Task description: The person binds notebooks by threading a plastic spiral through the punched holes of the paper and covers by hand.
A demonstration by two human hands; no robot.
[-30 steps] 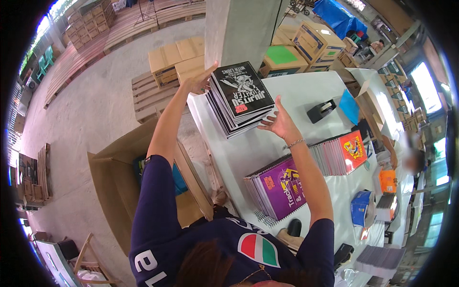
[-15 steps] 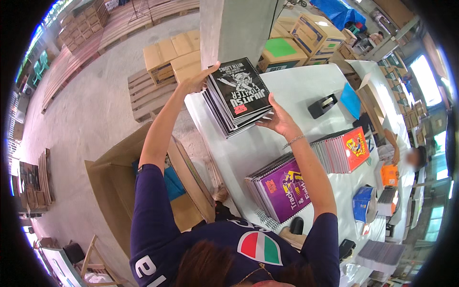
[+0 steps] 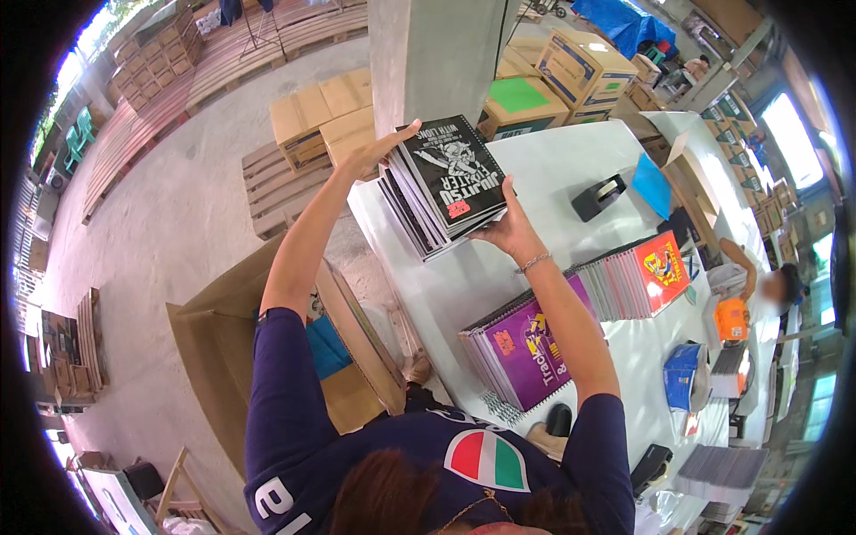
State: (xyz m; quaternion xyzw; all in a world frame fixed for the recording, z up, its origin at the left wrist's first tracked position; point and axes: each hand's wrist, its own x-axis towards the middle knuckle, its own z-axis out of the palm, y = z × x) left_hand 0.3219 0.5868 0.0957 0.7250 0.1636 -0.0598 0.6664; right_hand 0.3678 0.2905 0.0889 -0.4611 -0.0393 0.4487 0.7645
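A stack of black spiral-bound notebooks (image 3: 453, 169) is held between my two hands at the far left of the white table, close to a concrete pillar. My left hand (image 3: 379, 153) grips the stack's far left side, its thumb along the top cover's edge. Against the right side presses my right hand (image 3: 511, 227), with the thumb up at the cover's corner and the other fingers partly hidden by the notebooks. Nearer to me, below my right forearm, stands a row of purple spiral notebooks (image 3: 526, 357). Beyond that forearm is a row of red-covered notebooks (image 3: 655, 272).
A black tape dispenser (image 3: 597, 198) and a blue sheet (image 3: 653, 185) lie on the white table (image 3: 562, 165). An open cardboard box (image 3: 223, 330) sits at my left. Cartons (image 3: 325, 111) rest on a pallet by the pillar (image 3: 437, 62). Another person (image 3: 744, 276) works at the right.
Both hands keep hold of the black notebooks; the stack's top ones have shifted slightly, and my right fingers lie further under or behind its edge. The person at the right has moved an orange item.
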